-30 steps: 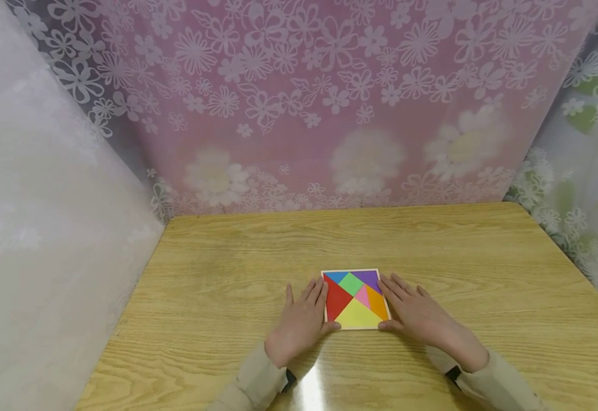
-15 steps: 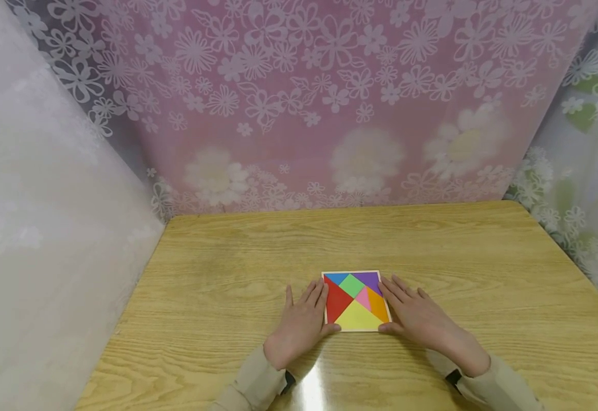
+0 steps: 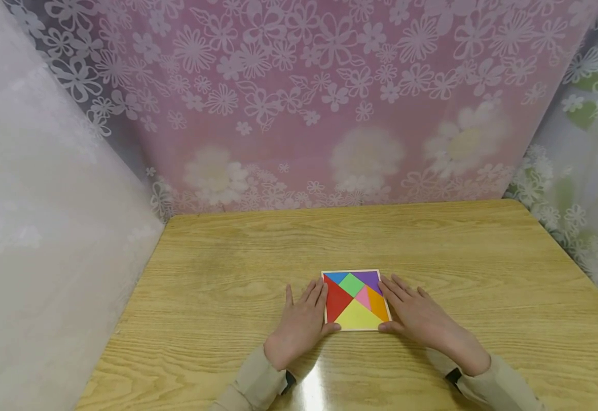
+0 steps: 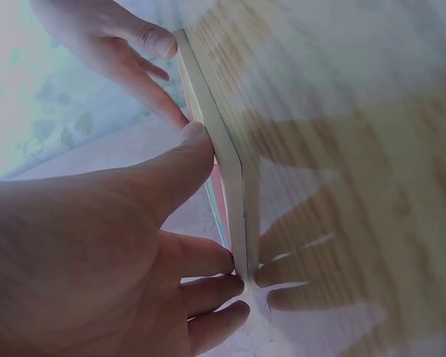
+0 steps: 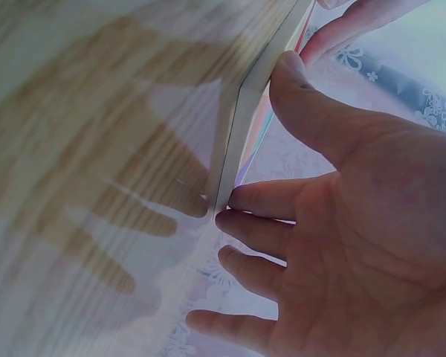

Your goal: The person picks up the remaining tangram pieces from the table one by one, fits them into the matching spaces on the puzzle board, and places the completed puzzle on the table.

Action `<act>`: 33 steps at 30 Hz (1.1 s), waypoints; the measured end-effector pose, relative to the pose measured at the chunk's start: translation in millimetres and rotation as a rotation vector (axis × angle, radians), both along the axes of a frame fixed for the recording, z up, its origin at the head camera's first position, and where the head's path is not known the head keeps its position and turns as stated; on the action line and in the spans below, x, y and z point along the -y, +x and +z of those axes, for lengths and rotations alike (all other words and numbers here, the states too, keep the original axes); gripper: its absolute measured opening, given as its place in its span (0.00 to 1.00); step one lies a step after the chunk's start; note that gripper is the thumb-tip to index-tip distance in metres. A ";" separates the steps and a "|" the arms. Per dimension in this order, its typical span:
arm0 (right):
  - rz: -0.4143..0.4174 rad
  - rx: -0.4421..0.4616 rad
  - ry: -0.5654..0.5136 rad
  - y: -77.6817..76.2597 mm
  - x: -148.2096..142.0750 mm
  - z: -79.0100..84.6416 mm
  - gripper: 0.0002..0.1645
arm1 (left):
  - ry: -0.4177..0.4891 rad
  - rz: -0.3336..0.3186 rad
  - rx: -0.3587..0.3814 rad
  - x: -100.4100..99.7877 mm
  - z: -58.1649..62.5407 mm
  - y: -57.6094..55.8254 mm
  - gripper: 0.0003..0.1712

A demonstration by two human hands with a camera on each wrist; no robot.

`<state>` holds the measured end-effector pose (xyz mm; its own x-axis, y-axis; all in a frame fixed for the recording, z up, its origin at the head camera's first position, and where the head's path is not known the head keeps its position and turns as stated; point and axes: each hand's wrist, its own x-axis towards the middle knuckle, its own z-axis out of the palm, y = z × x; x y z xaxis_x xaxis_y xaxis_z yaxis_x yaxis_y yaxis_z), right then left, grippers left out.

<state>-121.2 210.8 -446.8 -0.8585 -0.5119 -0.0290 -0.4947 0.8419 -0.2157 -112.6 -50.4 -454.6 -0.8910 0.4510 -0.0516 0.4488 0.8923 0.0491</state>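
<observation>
A square tangram board (image 3: 358,330) lies flat on the table, filled with coloured pieces. Its red triangle (image 3: 336,299) is at the left, the yellow triangle (image 3: 358,317) at the front and the green square (image 3: 352,285) near the back. Blue, purple, pink and orange pieces fill the other parts. My left hand (image 3: 299,325) touches the board's left edge with straight fingers, its thumb at the front left corner. On the opposite side, my right hand (image 3: 422,317) rests its extended fingers along the right edge, thumb at the front right corner. Both wrist views show the pale wooden side (image 4: 241,201) touched by fingertips.
The wood-grain table (image 3: 227,257) is glossy and reflects the hands. A pink flowered curtain (image 3: 288,114) hangs behind its back edge. Pale cloth (image 3: 47,228) closes off the left side, and a flowered curtain (image 3: 581,188) the right.
</observation>
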 end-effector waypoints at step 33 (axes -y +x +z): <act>0.008 -0.037 0.026 -0.4 0.2 3.3 0.51 | 0.005 -0.018 -0.001 5.1 -2.0 -5.6 0.49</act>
